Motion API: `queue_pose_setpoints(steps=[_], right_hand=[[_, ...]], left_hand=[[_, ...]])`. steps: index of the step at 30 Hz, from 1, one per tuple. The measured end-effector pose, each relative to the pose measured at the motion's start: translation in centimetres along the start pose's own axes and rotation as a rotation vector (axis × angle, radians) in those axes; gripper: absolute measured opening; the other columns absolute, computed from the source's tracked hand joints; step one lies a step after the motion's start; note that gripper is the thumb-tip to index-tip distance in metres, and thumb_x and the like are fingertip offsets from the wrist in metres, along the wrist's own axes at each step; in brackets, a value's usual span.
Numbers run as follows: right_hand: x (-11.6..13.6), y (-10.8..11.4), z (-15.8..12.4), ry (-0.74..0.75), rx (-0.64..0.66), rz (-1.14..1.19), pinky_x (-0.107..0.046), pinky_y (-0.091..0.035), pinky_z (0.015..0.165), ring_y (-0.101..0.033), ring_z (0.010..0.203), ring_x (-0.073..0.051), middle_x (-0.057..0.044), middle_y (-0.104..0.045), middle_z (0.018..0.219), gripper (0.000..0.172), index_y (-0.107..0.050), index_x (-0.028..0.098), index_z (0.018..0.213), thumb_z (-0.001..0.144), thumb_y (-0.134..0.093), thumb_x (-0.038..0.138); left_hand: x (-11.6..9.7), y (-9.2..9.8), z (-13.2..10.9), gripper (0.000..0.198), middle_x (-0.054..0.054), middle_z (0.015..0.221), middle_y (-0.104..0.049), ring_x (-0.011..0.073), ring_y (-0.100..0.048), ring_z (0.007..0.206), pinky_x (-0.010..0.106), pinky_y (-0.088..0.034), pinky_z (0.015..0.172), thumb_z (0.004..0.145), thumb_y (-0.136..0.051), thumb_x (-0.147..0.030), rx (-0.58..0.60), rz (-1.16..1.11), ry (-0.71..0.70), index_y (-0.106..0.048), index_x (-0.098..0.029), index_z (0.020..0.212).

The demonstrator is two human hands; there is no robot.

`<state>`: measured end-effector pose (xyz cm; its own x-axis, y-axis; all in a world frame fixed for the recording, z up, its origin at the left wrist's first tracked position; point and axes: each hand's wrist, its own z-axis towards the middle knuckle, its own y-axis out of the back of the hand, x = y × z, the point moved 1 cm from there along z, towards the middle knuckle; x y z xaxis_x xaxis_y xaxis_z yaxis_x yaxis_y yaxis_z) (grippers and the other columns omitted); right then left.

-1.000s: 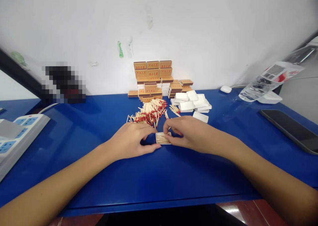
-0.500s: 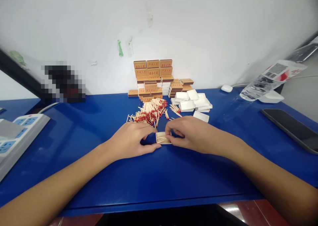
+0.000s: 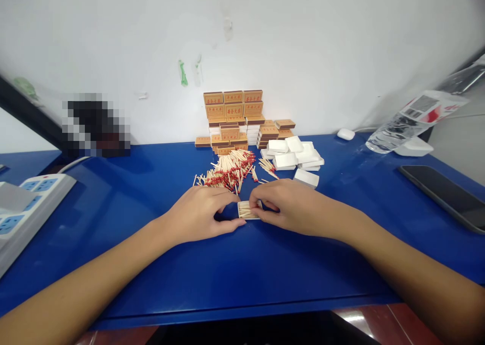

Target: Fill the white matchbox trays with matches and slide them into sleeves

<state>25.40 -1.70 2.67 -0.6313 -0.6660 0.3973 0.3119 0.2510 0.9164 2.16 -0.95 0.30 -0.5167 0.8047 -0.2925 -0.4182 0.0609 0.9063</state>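
Observation:
A small white matchbox tray [image 3: 240,215] lies on the blue table, with pale matchsticks [image 3: 246,211] lengthwise inside it. My left hand [image 3: 206,211] steadies the tray's left end between thumb and forefinger. Over the right end, my right hand [image 3: 282,206] has its thumb and fingertips pinched down on the matchsticks; that end of the tray is hidden by the fingers. Just behind my hands spreads a heap of red-tipped matches [image 3: 231,170]. To the right of the heap is a smaller bunch of matches [image 3: 268,167].
Stacked matchboxes [image 3: 234,110] stand against the wall. Several white empty trays [image 3: 297,155] are piled right of the matches. A power strip [image 3: 41,198] lies at the left; a phone [image 3: 443,193] and a tilted plastic bottle [image 3: 401,125] are at the right.
My right fingertips have shifted slightly left over the tray. My left hand stays where it was.

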Motion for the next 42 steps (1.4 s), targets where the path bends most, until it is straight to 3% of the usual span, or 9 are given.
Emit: queue_pose_setpoints(steps=[15, 23, 32, 37, 42], right_hand=[[-0.1, 0.1, -0.1, -0.023, 0.019, -0.026, -0.029, -0.030, 0.062, -0.047, 0.059, -0.012, 0.001, -0.063, 0.072, 0.012, -0.065, 0.019, 0.084, 0.094, -0.058, 0.019], [-0.2, -0.1, 0.0, -0.005, -0.034, -0.011, -0.028, -0.032, 0.062, -0.050, 0.061, -0.013, 0.001, -0.064, 0.075, 0.012, -0.068, 0.020, 0.093, 0.096, -0.056, 0.020], [0.0, -0.4, 0.3, -0.012, -0.003, 0.030, -0.027, -0.034, 0.064, -0.054, 0.066, -0.013, 0.000, -0.067, 0.079, 0.011, -0.065, 0.019, 0.085, 0.095, -0.062, 0.021], [-1.0, 0.2, 0.2, -0.063, -0.092, -0.054, -0.028, -0.032, 0.063, -0.049, 0.062, -0.014, 0.001, -0.061, 0.072, 0.014, -0.066, 0.020, 0.090, 0.098, -0.058, 0.028], [-2.9, 0.6, 0.3, -0.107, -0.062, -0.111, -0.028, -0.033, 0.064, -0.051, 0.068, -0.016, -0.002, -0.062, 0.077, 0.008, -0.065, 0.019, 0.094, 0.095, -0.057, 0.021]], left_hand=[[0.0, 0.0, 0.0, 0.030, -0.004, 0.070, -0.065, 0.0107, -0.059, 0.060, 0.025, -0.045, 0.059, 0.094, -0.067, -0.046, 0.002, -0.003, -0.009, -0.074, -0.020, 0.106], [-0.1, 0.0, 0.1, 0.030, -0.003, 0.069, -0.064, 0.0111, -0.059, 0.060, 0.024, -0.046, 0.059, 0.095, -0.065, -0.047, 0.008, 0.006, 0.000, -0.074, -0.020, 0.106], [-0.1, 0.0, 0.1, 0.031, -0.003, 0.070, -0.065, 0.0114, -0.059, 0.060, 0.025, -0.046, 0.059, 0.094, -0.067, -0.047, 0.001, 0.012, -0.005, -0.074, -0.019, 0.106], [-0.2, 0.1, 0.0, 0.032, -0.003, 0.070, -0.065, 0.0106, -0.060, 0.060, 0.025, -0.047, 0.059, 0.095, -0.064, -0.048, 0.006, 0.009, -0.004, -0.074, -0.020, 0.108], [-0.1, 0.0, 0.0, 0.032, -0.004, 0.069, -0.064, 0.0098, -0.057, 0.057, 0.025, -0.045, 0.056, 0.094, -0.066, -0.047, -0.020, 0.015, -0.017, -0.075, -0.020, 0.109]])
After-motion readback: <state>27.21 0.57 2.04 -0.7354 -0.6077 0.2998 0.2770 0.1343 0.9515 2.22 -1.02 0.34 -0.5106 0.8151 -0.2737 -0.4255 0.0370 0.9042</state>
